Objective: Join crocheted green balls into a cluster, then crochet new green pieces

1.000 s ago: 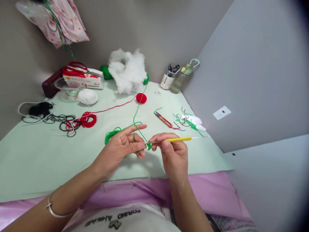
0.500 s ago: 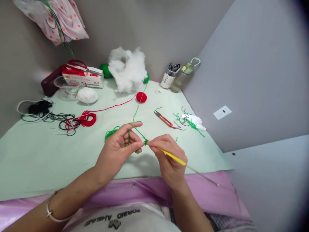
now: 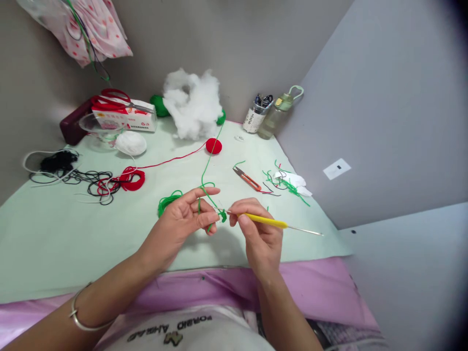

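Note:
My right hand (image 3: 259,229) grips a yellow-handled crochet hook (image 3: 266,221), its thin metal tip pointing left. On that tip sits a small green crochet piece (image 3: 223,215). My left hand (image 3: 190,214) pinches green yarn between thumb and fingers just left of the piece. A strand of this green yarn (image 3: 206,168) loops over my raised left index finger and runs back toward a green ball (image 3: 221,117) beside the white stuffing. Behind my left hand lies a loose coil of green yarn (image 3: 168,203).
Orange thread snips (image 3: 247,179) and yarn scraps (image 3: 292,185) lie to the right. At the back are white stuffing (image 3: 192,105), a pen cup (image 3: 255,117), a bottle (image 3: 274,117) and red scissors (image 3: 113,99) on a box. Red yarn (image 3: 133,179) and black yarn (image 3: 58,163) lie left.
My right hand has drawn slightly back from the left, and the hook has swung nearer level. The green piece, which was between my fingertips, now shows on the hook's tip.

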Demonstrator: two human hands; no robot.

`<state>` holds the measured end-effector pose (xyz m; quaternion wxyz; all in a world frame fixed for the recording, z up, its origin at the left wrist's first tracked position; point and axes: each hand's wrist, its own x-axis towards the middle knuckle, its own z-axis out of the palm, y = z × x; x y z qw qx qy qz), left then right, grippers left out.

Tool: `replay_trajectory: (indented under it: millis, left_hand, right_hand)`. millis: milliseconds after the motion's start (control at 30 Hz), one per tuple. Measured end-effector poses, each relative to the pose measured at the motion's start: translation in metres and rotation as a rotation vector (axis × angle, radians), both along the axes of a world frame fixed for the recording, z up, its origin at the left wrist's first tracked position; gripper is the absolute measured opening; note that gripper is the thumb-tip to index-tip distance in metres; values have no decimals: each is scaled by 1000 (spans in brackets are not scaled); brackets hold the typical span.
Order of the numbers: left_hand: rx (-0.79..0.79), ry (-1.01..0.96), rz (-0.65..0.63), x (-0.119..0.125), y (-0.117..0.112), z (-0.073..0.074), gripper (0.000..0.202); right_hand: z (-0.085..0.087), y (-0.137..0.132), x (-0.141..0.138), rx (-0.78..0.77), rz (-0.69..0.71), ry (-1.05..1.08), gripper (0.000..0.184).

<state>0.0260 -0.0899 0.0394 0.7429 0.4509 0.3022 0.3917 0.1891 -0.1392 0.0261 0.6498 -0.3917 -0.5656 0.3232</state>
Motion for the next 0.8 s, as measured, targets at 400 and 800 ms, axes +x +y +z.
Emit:
replay_trajectory:
  millis: [400,800]
  left_hand:
    - [57,66,49,-1,-1,-2,38]
    - [-77,-20,-84,-4,0,-2,50]
  right_hand:
    - [4,-1,7,56,51,-99,23]
    - [-6,-9,3,449,-283,-821,43]
